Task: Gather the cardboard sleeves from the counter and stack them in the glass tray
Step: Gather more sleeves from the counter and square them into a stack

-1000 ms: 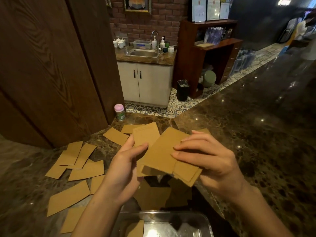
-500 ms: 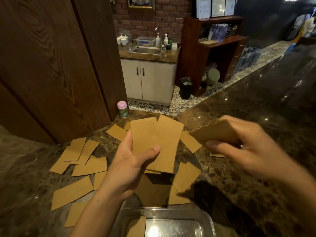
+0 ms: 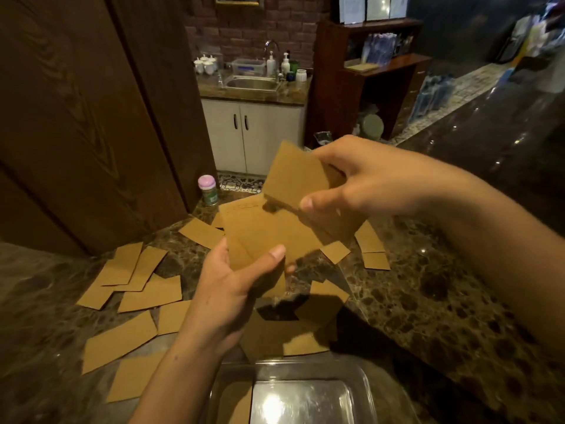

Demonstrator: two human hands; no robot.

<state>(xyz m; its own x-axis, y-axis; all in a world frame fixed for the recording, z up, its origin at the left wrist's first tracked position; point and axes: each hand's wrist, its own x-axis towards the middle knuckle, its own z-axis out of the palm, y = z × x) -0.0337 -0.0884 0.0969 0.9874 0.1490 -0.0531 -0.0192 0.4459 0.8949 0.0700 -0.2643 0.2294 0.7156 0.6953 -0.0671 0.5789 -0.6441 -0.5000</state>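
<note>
Cut off at bottom: glass tray [image 3: 363,374]. Beyond it, left grip [image 3: 232,289] pinching two fanned sleeves [image 3: 260,237], right grip [image 3: 367,182] pinching one sleeve [image 3: 293,175]; over ten loose sleeves [image 3: 149,293] on surface [image 3: 428,301], several half-hidden.

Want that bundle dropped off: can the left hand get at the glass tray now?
Likely yes. The left hand, gripping its bundle of sleeves, hovers just beyond the glass tray's far rim; nothing blocks the way.

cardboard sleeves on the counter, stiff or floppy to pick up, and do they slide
Probably fairly stiff: the sleeve pinched by the right hand looks flat, no droop. Likely light: the left hand holds a stack easily. Loose sleeves lying flat on the glossy counter may slide when pushed.
</note>
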